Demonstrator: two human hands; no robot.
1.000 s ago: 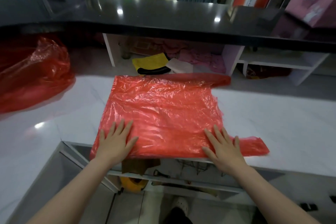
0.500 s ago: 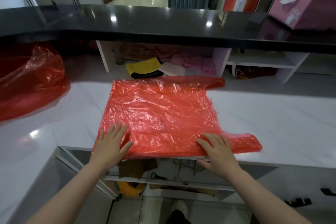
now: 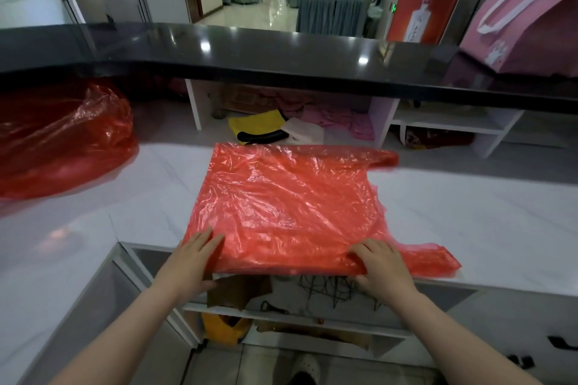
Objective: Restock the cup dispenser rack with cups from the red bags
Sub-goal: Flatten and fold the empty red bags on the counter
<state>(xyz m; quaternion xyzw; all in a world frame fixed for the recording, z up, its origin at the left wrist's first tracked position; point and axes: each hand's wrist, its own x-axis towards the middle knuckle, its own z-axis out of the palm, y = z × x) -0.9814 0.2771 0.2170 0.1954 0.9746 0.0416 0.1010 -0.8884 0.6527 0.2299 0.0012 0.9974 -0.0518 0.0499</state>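
An empty red plastic bag (image 3: pixel 287 203) lies flat on the white marble counter (image 3: pixel 469 219), its near edge hanging over the counter's front. My left hand (image 3: pixel 190 259) pinches the bag's near left corner, fingers on top and thumb beneath. My right hand (image 3: pixel 378 266) grips the near edge to the right, fingers curled over the plastic. A second red bag (image 3: pixel 59 137), bulging and crumpled, sits at the far left of the counter. No cups and no dispenser rack are in view.
A raised black counter ledge (image 3: pixel 281 53) runs across behind the marble. A pink gift bag (image 3: pixel 528 25) stands on it at the right. Yellow and pink cloths (image 3: pixel 262 128) lie in the cubby beneath it. Shelves with clutter (image 3: pixel 281 300) sit below the front edge.
Both hands slid back from lying flat on the bag to its near edge. The right fingers curled onto the edge, then the left hand took hold of the corner.
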